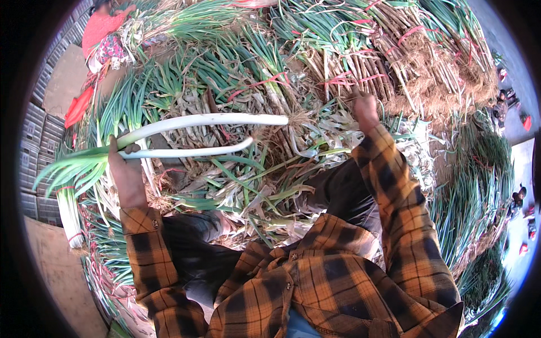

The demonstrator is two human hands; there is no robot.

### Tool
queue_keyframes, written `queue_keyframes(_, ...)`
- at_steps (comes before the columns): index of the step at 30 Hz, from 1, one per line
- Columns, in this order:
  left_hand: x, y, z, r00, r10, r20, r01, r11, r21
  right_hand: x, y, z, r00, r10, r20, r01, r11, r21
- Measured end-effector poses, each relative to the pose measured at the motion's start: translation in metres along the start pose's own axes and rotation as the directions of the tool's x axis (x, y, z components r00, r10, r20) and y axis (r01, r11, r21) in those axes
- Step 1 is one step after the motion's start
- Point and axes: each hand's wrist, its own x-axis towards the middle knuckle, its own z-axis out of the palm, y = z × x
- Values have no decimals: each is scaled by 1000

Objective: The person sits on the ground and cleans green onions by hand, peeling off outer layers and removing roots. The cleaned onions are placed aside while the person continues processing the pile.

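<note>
In my left hand (127, 169) are two peeled green onions, their white stalks pointing right with roots at the tips and green leaves trailing left. The upper, thicker stalk (203, 121) curves above the thinner stalk (194, 152). My right hand (365, 110) is at the root ends of brown, unpeeled onions (376, 80) tied with pink ribbon; its fingers look closed, but whether they grip a stalk is unclear. Stripped skins and loose leaves (253, 190) cover the ground between my legs.
A tied bundle of white-stemmed onions (69, 215) stands at the left, near stacked crates (31, 148). More unpeeled bundles (435, 55) lie ahead and along the right (473, 190). A person in red (99, 31) is at the upper left, beside a red cloth or bag (79, 107).
</note>
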Motion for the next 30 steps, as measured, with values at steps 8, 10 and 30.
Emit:
queue_keyframes(8, -23, 13, 18, 997, 18, -76, -23, 998, -62, -128, -147, 67, 593, -769, 237, 805, 577, -141)
queue_keyframes(10, -16, -27, 36, 993, -113, 26, 116, 980, -163, -149, -155, 69, 473, -754, 456, 868, 489, -91)
queue_keyframes(30, -29, 1, 44, 897, -68, 436, 103, 993, -56, -184, -177, 86, 466, -312, 828, 60, 945, 322)
